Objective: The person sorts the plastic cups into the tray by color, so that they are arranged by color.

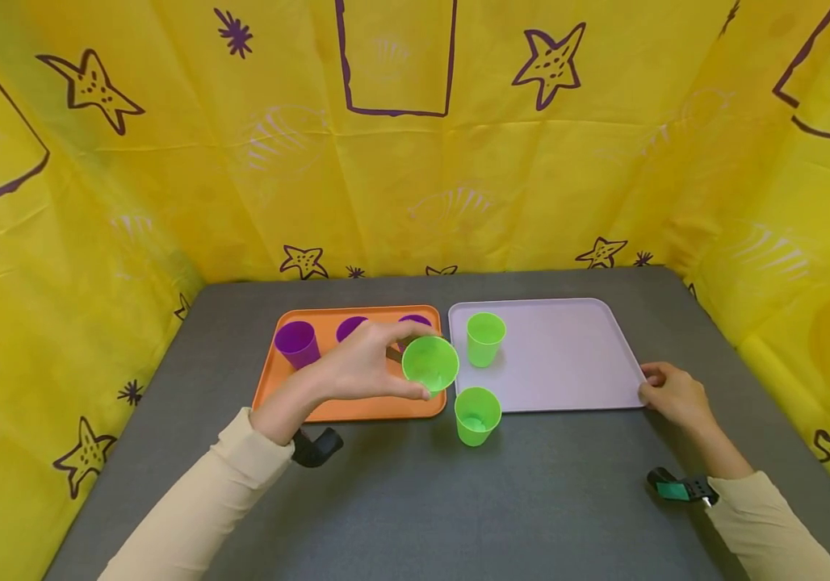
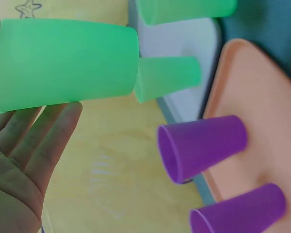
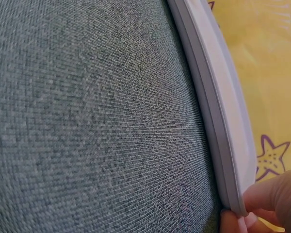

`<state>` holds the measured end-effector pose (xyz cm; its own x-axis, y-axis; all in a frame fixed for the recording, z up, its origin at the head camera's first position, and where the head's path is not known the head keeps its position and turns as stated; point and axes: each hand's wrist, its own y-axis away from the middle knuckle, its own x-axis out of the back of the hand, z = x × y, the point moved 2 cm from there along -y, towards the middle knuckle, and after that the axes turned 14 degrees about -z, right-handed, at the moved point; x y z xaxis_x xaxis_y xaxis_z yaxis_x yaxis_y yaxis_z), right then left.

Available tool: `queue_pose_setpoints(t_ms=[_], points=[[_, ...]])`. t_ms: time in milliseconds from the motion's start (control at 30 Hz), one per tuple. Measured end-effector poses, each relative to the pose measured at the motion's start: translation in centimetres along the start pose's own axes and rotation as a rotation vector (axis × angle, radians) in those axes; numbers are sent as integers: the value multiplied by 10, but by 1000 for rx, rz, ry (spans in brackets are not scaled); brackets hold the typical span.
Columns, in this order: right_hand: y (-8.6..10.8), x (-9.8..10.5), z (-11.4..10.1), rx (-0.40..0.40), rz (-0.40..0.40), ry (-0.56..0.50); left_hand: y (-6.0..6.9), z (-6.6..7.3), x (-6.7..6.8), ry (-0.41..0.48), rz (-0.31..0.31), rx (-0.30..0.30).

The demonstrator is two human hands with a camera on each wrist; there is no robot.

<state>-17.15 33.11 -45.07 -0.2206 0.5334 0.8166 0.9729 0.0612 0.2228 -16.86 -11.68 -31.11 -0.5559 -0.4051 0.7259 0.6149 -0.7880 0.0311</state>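
My left hand (image 1: 364,365) holds a light green plastic cup (image 1: 431,363) between thumb and fingers, raised over the right side of the orange tray (image 1: 364,409). In the left wrist view the held cup (image 2: 63,65) lies sideways across the picture, its sides toward the camera. My right hand (image 1: 680,397) pinches the front right corner of the lavender tray (image 1: 553,355); the right wrist view shows thumb and fingers on the rim. One green cup (image 1: 485,339) stands on this tray's left part. Another green cup (image 1: 477,415) stands by its front left corner.
Three purple cups stand on the orange tray: one at the left (image 1: 297,344), one in the middle (image 1: 350,327), one at the right (image 1: 415,320), partly hidden by my left hand. A yellow patterned cloth (image 1: 386,194) surrounds the grey table (image 1: 517,508) behind and at both sides.
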Motion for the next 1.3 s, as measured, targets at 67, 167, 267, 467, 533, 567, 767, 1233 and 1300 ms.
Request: queue_pose_setpoints(t_ms=[67,167,267,467,533,567,767,1233,1300], points=[[0,0,0,2,1,1,-7,4,2,3,9,-18],[0,0,0,4,0,0,-19,10,5,11,23,-42],[0,0,0,0,-2,2,-30,16,6,3,38,-53],[-1,-1,2,-8,-3,7,-55,27,5,20,53,-102],[-2,-1,3,-10,-2,8,-63,30,2,52,49,-101],[-2,-2,3,-10,-2,8,-67,32,1,72,45,-96],[-1,-3,3,-4,2,0,-89,43,-9,103,53,-41],[1,-1,-1,-12,-7,-12,-141,59,-35,-8,114,62],[0,-1,-1,-17,-11,-15,-149,58,-39,-14,117,77]])
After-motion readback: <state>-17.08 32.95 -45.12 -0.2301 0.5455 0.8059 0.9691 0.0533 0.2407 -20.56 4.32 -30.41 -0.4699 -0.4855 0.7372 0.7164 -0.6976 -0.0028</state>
